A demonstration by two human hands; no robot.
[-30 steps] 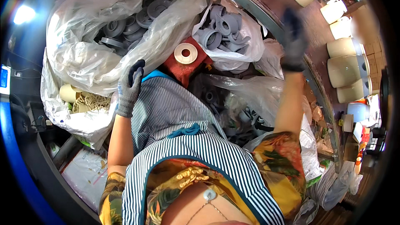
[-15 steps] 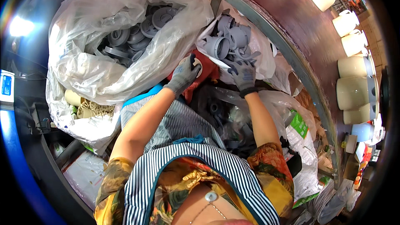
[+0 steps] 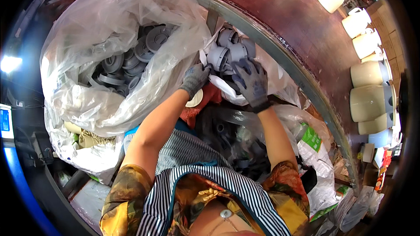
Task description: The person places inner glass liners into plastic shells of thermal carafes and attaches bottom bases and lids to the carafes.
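Observation:
Both my hands wear grey gloves. My left hand [image 3: 195,78] has its fingers curled at the near-left rim of a white plastic bag [image 3: 227,89], apparently gripping it. Inside that bag lie several grey plastic collar-shaped parts [image 3: 217,57], round and hollow, some with spouts. My right hand [image 3: 252,82] reaches over the bag's near side, fingers spread and bent toward the parts; its fingertips partly hide them. Just below my left hand, a cream round disc [image 3: 195,98] rests on a red cloth [image 3: 212,95].
Left of my hands stands a big clear plastic bag [image 3: 144,100] of grey round lids [image 3: 156,38]. Another clear bag [image 3: 232,116] with dark parts lies near my lap. A metal-edged table [image 3: 280,13] curves along the right, carrying cream jugs [image 3: 367,105].
My left hand has left the cream disc and moved to the white bag's rim. My right hand has shifted slightly, its fingers now spread over the bag's near side.

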